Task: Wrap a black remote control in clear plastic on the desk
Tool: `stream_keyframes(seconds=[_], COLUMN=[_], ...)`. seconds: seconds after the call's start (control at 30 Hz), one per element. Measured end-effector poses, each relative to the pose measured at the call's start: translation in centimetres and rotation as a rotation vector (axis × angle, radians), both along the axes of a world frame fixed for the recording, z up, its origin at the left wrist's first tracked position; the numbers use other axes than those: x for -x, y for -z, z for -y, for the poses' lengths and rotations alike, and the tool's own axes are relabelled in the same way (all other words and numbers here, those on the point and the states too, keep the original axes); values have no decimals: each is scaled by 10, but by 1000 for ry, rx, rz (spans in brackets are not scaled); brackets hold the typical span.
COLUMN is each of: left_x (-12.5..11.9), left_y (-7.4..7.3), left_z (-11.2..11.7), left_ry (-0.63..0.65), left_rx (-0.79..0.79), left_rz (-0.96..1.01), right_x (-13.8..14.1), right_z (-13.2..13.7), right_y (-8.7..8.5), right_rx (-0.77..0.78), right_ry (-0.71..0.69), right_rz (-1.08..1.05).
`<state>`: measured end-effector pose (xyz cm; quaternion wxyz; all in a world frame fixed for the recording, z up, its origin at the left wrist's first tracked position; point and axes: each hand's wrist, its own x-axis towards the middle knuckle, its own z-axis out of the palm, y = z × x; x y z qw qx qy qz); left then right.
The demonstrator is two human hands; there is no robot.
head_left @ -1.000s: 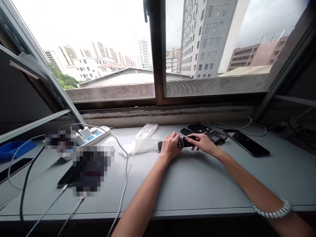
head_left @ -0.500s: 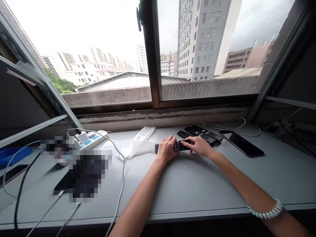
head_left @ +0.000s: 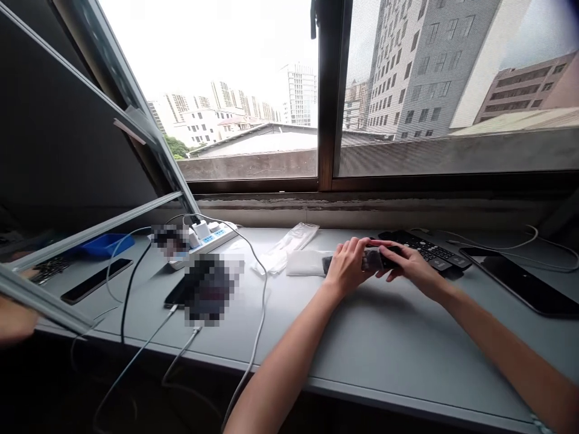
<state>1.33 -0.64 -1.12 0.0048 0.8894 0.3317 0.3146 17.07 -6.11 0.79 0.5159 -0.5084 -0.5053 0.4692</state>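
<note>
A black remote control (head_left: 373, 260), partly inside a translucent plastic sleeve (head_left: 306, 263), is held just over the desk. My left hand (head_left: 347, 263) is closed around its middle from above, with the sleeve's pale end sticking out to the left. At the other end my right hand (head_left: 412, 267) grips the remote between thumb and fingers. Several black remote controls (head_left: 436, 253) lie together just behind my right hand. Left of the hands, clear plastic bags (head_left: 294, 242) lie flat on the desk.
A large black phone or tablet (head_left: 520, 280) lies at the right. To the left are a white power strip (head_left: 205, 242), a white cable (head_left: 260, 313), a dark phone (head_left: 96, 281) and a blue tray (head_left: 107, 243). Another person's blurred arm (head_left: 15, 319) shows at the left edge.
The view has swung left, so the desk things appear farther right. Both hands have lifted and tilted the remote slightly, still holding it. Another person's arm has appeared at the left edge.
</note>
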Motion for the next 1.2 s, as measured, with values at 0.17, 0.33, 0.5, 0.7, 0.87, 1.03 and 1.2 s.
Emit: stream_keyframes(seconds=[0.17,0.33,0.5,0.7,0.87,1.03,1.2], left_x=[3,3,4,6,3,3,4], left_y=[5,4,-1,0,-3,-6,0], left_z=[-11,-13,-12,-11,-4,1,-3], left_ry=[-138,-172,-179,-123,-31,3,51], left_rx=[49,22,-18,-42,-61,-47,-15], left_rz=[27,-7,-8,-63,-150,-195,-283], right_x=[-24,-34,-38,-42,-39,-30,-24], right_z=[-4,-3,-2,-2,-3,-4,-4], right_y=[-8,-12,-11,-6,3,7,10], right_rx=[29,69,78,189,183,154,152], right_ry=[153,38,14,-5,-72,-13,4], right_rz=[-367,-519,-388,-169,131,255,296])
